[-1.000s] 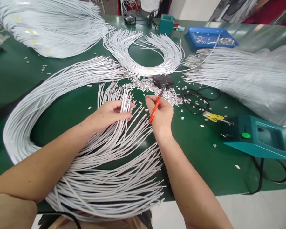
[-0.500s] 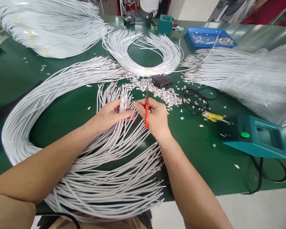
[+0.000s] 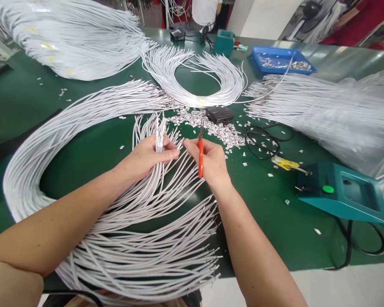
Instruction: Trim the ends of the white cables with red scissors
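Observation:
My left hand (image 3: pixel 150 155) is closed round several white cables, whose ends stick up above the fingers. My right hand (image 3: pixel 213 160) has a red-handled tool (image 3: pixel 201 157) tucked in it, its metal tip pointing away from me. The right thumb and forefinger meet near the left fingertips; whether a cable end is between them is too small to tell. Beneath both hands, many loose white cables (image 3: pixel 137 243) spread across the green table (image 3: pixel 259 217). Small silvery-white scraps (image 3: pixel 224 132) lie beyond my right hand.
Further white bundles lie at left (image 3: pixel 22 170), centre back (image 3: pixel 220 91) and right (image 3: pixel 333 106). A teal machine (image 3: pixel 342 192) with a yellow clip (image 3: pixel 284 163) stands at right. Also there: a black block (image 3: pixel 219 114), a blue tray (image 3: pixel 259 64) and people behind the table.
My left hand and its cables have moved slightly left, leaving a wider gap to my right fingers. The table scene sits a little lower in view.

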The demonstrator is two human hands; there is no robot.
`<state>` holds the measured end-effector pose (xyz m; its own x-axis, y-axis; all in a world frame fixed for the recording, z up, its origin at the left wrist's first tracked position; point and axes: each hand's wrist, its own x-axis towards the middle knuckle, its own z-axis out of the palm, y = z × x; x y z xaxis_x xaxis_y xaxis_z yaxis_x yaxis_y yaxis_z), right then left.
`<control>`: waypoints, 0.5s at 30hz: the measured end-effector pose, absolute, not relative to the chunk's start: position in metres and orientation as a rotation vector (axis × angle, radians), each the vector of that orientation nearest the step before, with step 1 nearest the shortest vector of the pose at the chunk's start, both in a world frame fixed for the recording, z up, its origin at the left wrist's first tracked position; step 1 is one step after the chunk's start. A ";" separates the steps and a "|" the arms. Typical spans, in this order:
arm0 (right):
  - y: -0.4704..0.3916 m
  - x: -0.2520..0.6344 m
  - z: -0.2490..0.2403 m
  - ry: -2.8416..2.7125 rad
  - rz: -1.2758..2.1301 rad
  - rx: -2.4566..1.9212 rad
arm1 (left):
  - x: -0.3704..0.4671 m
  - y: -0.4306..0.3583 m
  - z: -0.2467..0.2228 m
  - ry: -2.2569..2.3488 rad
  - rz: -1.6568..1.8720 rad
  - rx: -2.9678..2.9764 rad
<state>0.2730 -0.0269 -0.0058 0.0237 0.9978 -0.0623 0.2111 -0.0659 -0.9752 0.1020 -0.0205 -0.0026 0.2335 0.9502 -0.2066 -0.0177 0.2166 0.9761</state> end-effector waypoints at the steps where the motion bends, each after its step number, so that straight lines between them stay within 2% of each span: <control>1: -0.027 0.274 -0.006 -1.399 1.082 -1.496 | 0.102 -0.020 -0.002 1.131 0.921 1.126; 5: -0.027 0.277 -0.007 -1.719 0.927 -1.697 | 0.102 -0.021 -0.001 1.203 0.967 1.134; 15: -0.029 0.275 -0.007 -2.045 0.536 -1.791 | 0.100 -0.022 -0.003 1.373 0.967 1.372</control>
